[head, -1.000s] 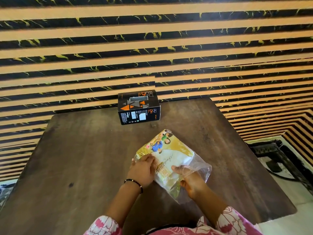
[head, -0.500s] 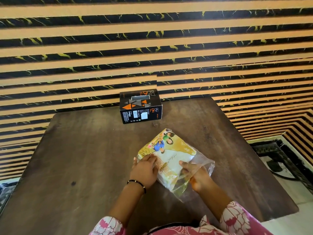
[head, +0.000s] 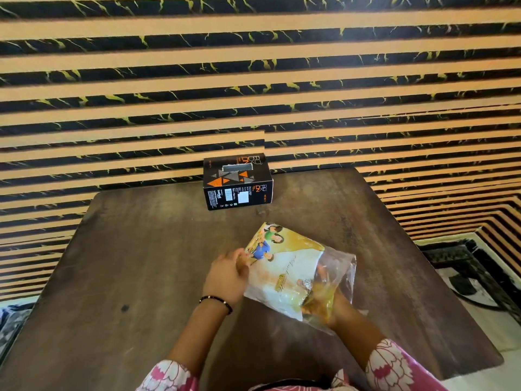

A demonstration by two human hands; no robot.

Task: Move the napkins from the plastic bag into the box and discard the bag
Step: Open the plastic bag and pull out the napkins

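A clear plastic bag printed with cartoon figures and yellow holds a white stack of napkins; it lies on the dark wooden table in front of me. My left hand grips the bag's left edge. My right hand is pushed inside the bag's open right end, seen through the plastic, fingers around the napkins. A black box with orange triangles and a slot on top stands at the table's far edge, apart from the bag.
A striped black and tan wall rises right behind the table. At the right, below the table edge, lies a floor with dark cables. Pink flowered sleeves show at the bottom.
My right hand has gone deeper into the bag's open end. The bag's open end has lifted and spread. My left hand has shifted to the bag's left edge.
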